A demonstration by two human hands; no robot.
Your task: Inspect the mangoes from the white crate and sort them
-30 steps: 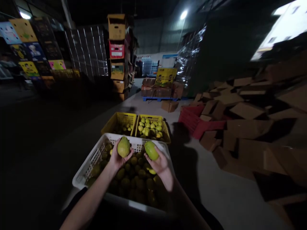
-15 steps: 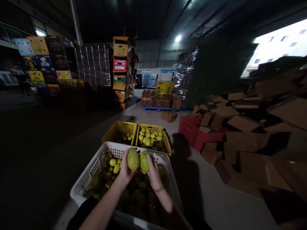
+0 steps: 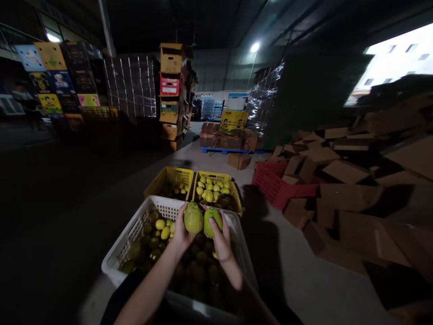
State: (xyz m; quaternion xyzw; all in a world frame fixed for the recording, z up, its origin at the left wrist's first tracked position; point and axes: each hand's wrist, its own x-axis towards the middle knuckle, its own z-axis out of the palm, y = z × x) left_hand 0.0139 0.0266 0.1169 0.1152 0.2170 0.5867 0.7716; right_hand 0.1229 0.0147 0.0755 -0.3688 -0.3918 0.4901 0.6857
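My left hand (image 3: 181,230) is wrapped around a large yellow-green lemon (image 3: 194,218) with a bumpy skin. Beside it, a smaller, greener lemon (image 3: 210,217) is gripped by my right hand (image 3: 221,239), the thumb lying across its front. Both hands are above a white plastic crate (image 3: 126,241) with slotted walls. Many lemons (image 3: 165,233) lie in that crate, some bright yellow, most dark in shadow.
Behind the white crate stand two yellow crates, the left one (image 3: 157,180) with some fruit, the right one (image 3: 237,192) holding yellow lemons. A red crate (image 3: 270,185) and piled cardboard boxes (image 3: 352,230) lie to the right. Boxes (image 3: 171,88) are stacked beyond; a person (image 3: 27,104) is far left.
Both hands have shifted slightly right, each still holding its lemon. The greener lemon has turned in my right hand, and my thumb now lies over its front.
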